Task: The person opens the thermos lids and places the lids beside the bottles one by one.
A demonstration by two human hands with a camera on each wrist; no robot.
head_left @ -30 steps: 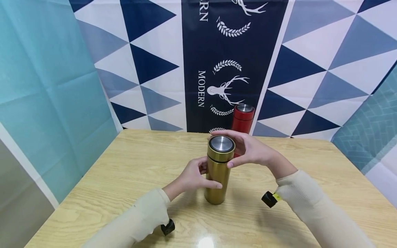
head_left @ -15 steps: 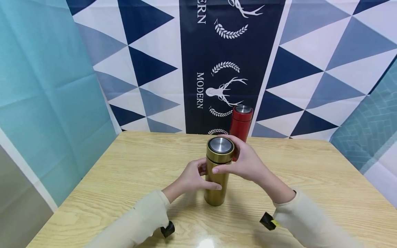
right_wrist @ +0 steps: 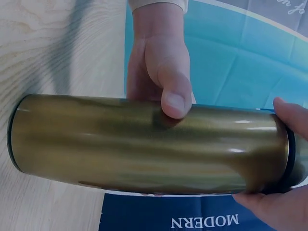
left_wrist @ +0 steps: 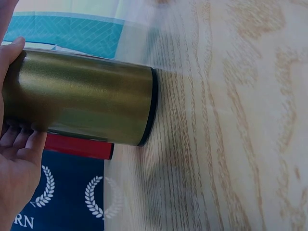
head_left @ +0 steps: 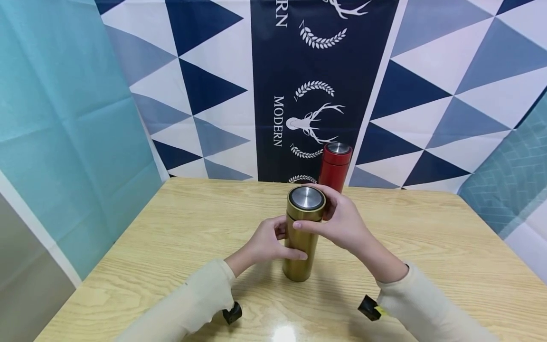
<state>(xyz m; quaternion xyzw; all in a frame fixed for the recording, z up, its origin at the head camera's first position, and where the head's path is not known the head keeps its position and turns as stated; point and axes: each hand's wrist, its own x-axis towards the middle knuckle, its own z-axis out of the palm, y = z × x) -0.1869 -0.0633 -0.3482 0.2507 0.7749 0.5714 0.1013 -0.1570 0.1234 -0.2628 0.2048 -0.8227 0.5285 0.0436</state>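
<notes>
A gold thermos flask [head_left: 300, 266] with a silver-topped lid [head_left: 306, 197] stands upright on the table. Around its middle my left hand [head_left: 266, 243] grips it, thumb across the front; the left wrist view shows fingers curled on the gold body [left_wrist: 91, 94]. Higher up, my right hand [head_left: 345, 225] holds the flask about the lid seam, its thumb in front and its fingers partly hidden behind. In the right wrist view, the right hand [right_wrist: 281, 209] clasps the top end, while the left hand [right_wrist: 161, 62] lies further down the body.
A red thermos flask [head_left: 334, 173] stands behind the gold one, partly covered by the right hand. The wooden table [head_left: 205, 223] ends at a patterned cloth backdrop [head_left: 218, 90]. A teal cloth [head_left: 72, 118] hangs at the left.
My right hand has closed in around the gold flask's top, its thumb sliding from the right side to the front. The left hand keeps its grip. The head view shifts slightly.
</notes>
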